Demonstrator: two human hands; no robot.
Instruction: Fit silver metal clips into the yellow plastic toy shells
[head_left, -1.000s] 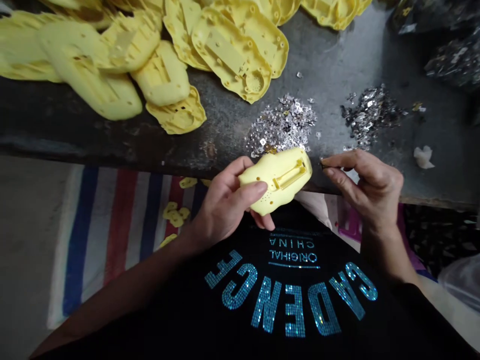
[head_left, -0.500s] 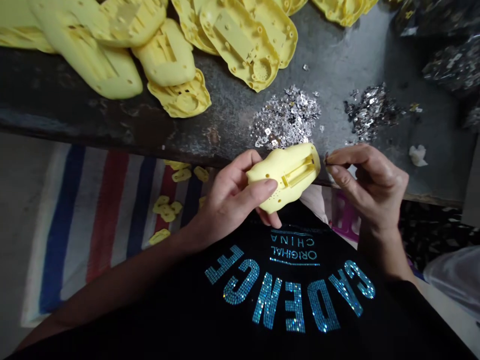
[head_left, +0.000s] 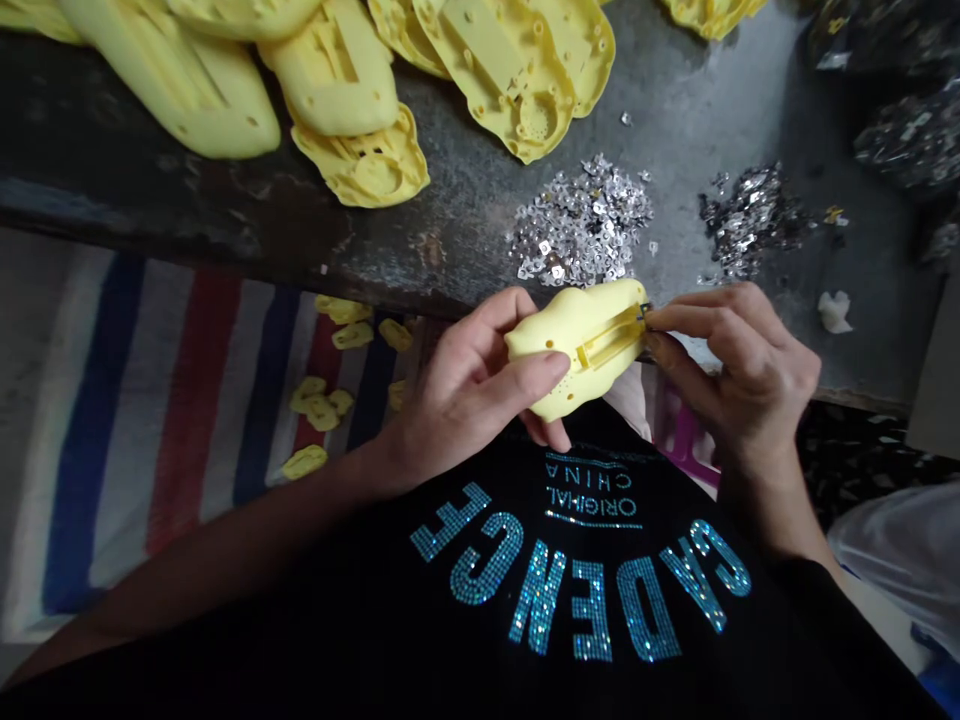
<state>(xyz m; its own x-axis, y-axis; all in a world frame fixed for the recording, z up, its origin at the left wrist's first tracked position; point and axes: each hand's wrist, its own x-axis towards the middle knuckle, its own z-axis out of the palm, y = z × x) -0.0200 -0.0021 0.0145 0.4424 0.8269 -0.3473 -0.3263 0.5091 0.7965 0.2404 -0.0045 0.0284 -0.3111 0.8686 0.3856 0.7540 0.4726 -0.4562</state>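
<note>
My left hand [head_left: 487, 385] grips a yellow plastic shell [head_left: 555, 330] by its left end, thumb on top beside a cluster of small holes. A long recessed slot, like a battery compartment, faces up in the shell. Pinched in my right hand [head_left: 735, 360] is a small metal contact piece [head_left: 643, 311], held at the right end of that slot. My right fingertips partly cover the piece, so I cannot tell how far it sits inside. Just beyond the shell lies a pile of small silvery metal plates [head_left: 589, 225] on the dark table.
A second heap of darker metal pieces [head_left: 754, 220] lies to the right, near a white scrap [head_left: 835, 312]. More yellow shells [head_left: 517, 70] are stacked along the back. Clear bags of metal parts [head_left: 911, 130] stand far right. Small yellow parts [head_left: 319, 405] lie on striped cloth [head_left: 191, 420] below.
My right hand has brought the small metal piece from just off the shell to the end of its slot. The shell has shifted slightly right in my left hand.
</note>
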